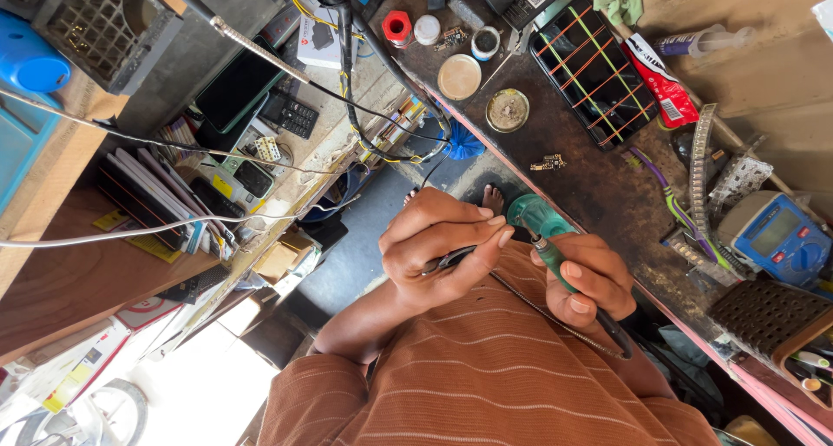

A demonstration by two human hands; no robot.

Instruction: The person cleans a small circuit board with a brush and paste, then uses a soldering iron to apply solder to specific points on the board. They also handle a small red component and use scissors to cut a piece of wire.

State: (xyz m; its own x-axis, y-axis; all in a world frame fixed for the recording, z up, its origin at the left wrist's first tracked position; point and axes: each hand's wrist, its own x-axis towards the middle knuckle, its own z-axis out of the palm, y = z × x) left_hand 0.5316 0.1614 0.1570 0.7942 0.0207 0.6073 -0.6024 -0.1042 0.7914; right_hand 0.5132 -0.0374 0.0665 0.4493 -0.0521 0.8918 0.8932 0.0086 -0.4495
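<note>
My left hand (442,248) is closed around a thin dark tweezer-like tool (447,259), held in front of my orange striped shirt (486,368). Just to its right, my right hand (592,279) grips a tool with a teal-green handle (534,216), handle end pointing up toward the bench edge. A thin dark cable (555,320) runs from between the hands down to the right across my shirt. Both hands hover close together, just off the edge of the dark workbench (599,194). My bare toes (491,198) show on the floor beyond.
On the bench lie a black phone panel wrapped in orange and green bands (594,68), two round tins (459,76), a small circuit board (549,161), a red tube (659,86) and a blue meter (777,233). Left, a wooden shelf (78,272) holds phones, booklets and wires.
</note>
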